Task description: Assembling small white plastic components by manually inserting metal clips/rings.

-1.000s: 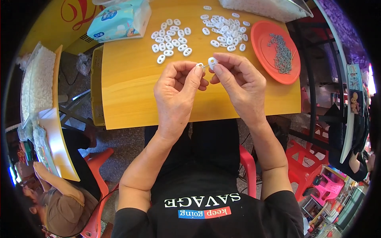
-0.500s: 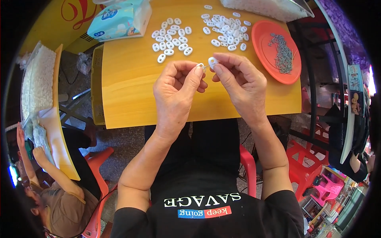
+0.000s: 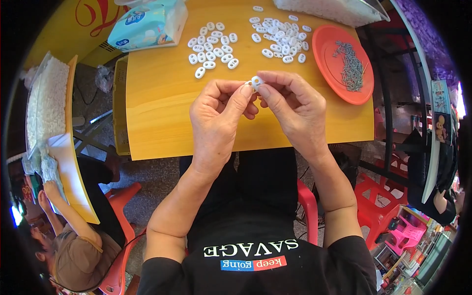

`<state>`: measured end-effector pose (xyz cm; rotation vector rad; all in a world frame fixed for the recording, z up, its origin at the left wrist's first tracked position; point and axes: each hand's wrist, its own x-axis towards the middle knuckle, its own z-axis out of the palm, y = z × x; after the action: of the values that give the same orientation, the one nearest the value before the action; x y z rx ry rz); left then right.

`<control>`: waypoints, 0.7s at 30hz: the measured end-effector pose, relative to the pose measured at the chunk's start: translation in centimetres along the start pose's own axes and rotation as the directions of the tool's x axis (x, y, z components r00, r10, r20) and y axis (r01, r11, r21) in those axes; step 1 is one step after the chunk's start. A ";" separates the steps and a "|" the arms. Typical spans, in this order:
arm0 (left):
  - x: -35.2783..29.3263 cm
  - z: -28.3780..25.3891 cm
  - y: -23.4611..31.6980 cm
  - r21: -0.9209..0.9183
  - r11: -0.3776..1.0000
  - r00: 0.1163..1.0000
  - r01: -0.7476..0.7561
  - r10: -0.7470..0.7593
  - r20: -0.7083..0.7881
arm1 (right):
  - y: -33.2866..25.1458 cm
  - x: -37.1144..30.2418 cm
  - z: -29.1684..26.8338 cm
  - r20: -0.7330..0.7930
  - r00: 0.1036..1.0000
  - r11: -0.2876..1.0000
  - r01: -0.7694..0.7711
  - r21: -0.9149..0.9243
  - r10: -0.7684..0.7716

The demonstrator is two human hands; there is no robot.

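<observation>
Head view, the only 1. Both hands meet over the yellow table [image 3: 162,113], near its centre. Left hand [image 3: 216,115] and right hand [image 3: 295,108] pinch 1 small white oval plastic piece [image 3: 255,81] between thumb and forefinger tips; the piece sits at the fingertips, lifted just above the tabletop, at 12 o'clock from the knuckles. Remaining fingers of both hands curl inward, not spread. Whether a metal pin is in the pinch as well: cannot tell, too small. At 11 o'clock from the hands, a loose group of white pieces [image 3: 212,49] lies flat on the table; at 12 to 1 o'clock, a second, denser heap of white pieces [image 3: 280,37]. At 2 o'clock, an orange-red round plate [image 3: 327,44] holds a pile of thin metal pins [image 3: 350,61], near the table's right edge. At 10 o'clock, a light-blue tissue pack [image 3: 147,24] rests at the far left corner. Lower left, apart from the work, another person's arm [image 3: 69,216] beside a second table edge. Risk, as judgement: the piece is small and held only at the very fingertips, so a slip in pressure could flick it off into the lap or floor. A wide right-hand sweep could knock the plate, which sits close to the edge, and scatter the pins.
</observation>
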<state>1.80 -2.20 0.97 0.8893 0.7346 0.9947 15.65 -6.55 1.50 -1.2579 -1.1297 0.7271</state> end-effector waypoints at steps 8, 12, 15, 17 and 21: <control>0.0 -0.3 -0.2 -0.016 1.000 0.999 -0.019 0.019 -0.029 | -0.6 0.2 0.3 0.060 0.997 0.996 -0.043 -0.083 0.048; 0.1 -0.9 -0.1 -0.018 1.000 1.000 0.004 -0.005 -0.029 | -0.3 0.6 0.5 0.095 0.993 0.996 -0.062 -0.066 0.068; -0.1 -1.3 0.1 0.008 1.000 1.000 -0.010 0.011 -0.016 | -0.2 0.8 0.4 0.135 0.973 0.962 -0.210 0.173 0.188; -0.2 -1.9 0.0 0.007 0.998 0.994 -0.068 0.067 0.089 | -0.1 0.9 0.2 0.185 0.959 0.900 -0.270 0.342 0.217; 0.0 -2.0 -0.5 0.072 0.976 0.969 -0.203 0.190 0.161 | -0.9 0.9 0.0 0.293 0.930 0.829 -0.337 0.447 0.221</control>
<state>0.34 -1.79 -0.37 1.1198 0.5708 1.0611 15.77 -5.91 2.58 -0.9201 -0.8630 1.3244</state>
